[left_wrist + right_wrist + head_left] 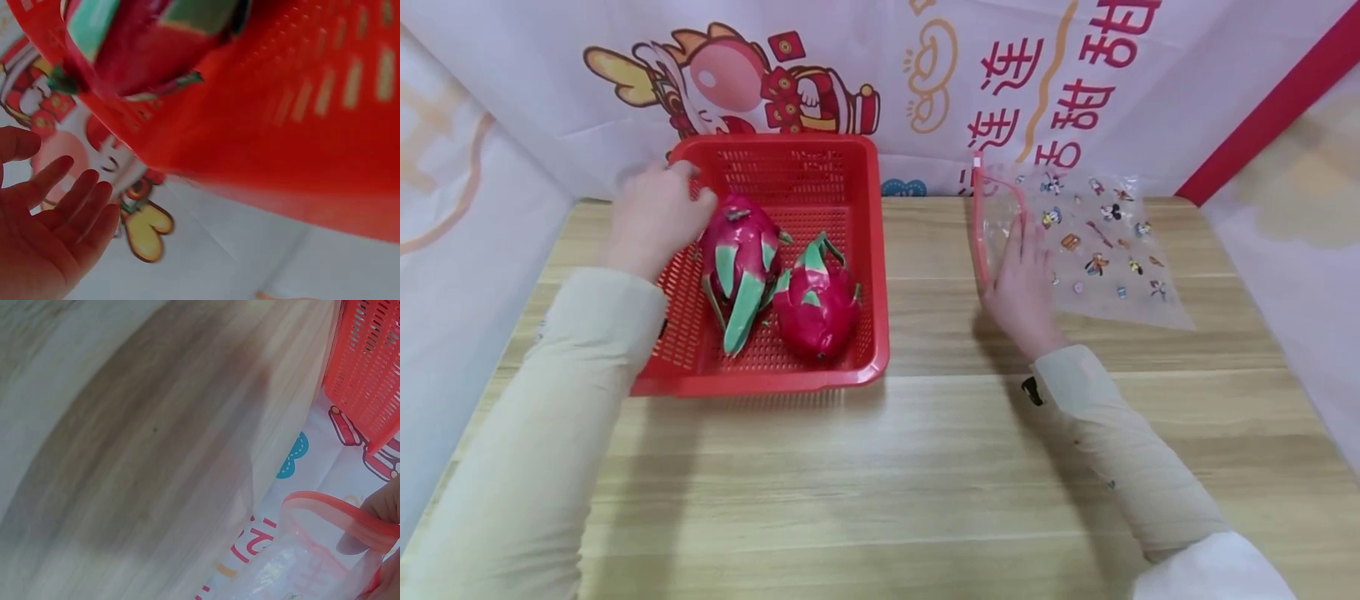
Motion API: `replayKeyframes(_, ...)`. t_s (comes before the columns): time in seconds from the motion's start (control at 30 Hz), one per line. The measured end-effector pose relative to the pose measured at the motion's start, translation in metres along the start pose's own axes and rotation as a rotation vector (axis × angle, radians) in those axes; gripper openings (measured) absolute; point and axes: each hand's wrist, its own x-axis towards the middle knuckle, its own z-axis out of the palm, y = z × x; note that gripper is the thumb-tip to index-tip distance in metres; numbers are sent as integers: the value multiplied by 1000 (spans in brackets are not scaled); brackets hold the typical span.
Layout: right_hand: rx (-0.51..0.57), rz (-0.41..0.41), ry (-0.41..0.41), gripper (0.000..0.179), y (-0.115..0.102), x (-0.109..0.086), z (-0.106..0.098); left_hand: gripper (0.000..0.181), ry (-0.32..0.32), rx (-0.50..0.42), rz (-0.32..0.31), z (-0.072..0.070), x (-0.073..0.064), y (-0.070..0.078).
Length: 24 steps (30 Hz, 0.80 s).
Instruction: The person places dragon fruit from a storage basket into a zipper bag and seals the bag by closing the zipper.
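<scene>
A red plastic basket (760,383) stands on the left of the table and holds two dragon fruits, a larger one (741,242) and a rounder one (820,321). My left hand (658,217) is over the basket's back left rim, fingers near the larger fruit. In the left wrist view its fingers (81,212) are spread and loosely bent, with nothing in them. On the right, my right hand (1022,287) pinches the mouth of a clear zip bag (1105,250) printed with cartoon figures. The bag's red zip edge (331,509) gapes, and a fingertip shows through the plastic.
The wooden table (850,483) meets a white printed cloth (917,75) along its back edge. More white cloth (1285,275) borders the sides. The basket and the bag lie apart, with a strip of table between them.
</scene>
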Motion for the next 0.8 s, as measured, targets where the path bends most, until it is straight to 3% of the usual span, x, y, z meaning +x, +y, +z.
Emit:
replayKeyframes(0.1,4,-2,3,97,1,0,-1,54,19,-7,49,6,-2,21)
replayKeyframes(0.3,17,-2,21,97,4,0,1,54,-20,-46,100,22,-12,53)
replayKeyframes(0.43,30,0,27,96,6,0,3,56,-52,-38,115,31,-15,61)
replayKeyframes(0.67,33,-8,31,94,9,-1,5,64,-160,68,151,53,-14,67)
replayKeyframes(0.8,37,6,12,94,9,0,6,65,-180,77,183,62,-14,68)
